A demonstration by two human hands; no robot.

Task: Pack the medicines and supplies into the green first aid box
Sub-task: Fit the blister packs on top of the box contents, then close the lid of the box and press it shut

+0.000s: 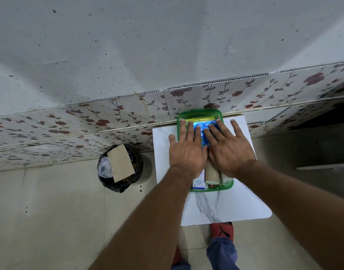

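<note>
The green first aid box stands open on a small white marble-patterned table. Inside lie a blue blister pack of tablets, a tan bandage roll, a white and blue medicine carton and a yellow packet at the far end. My left hand lies flat, fingers spread, over the left part of the box. My right hand lies flat beside it on the blister pack and the right part. Both palms press down on the contents; neither grips anything.
A black bin lined with a bag and holding a brown cardboard piece stands on the floor left of the table. A flower-patterned wall panel runs behind the table. My feet show below the table's near edge.
</note>
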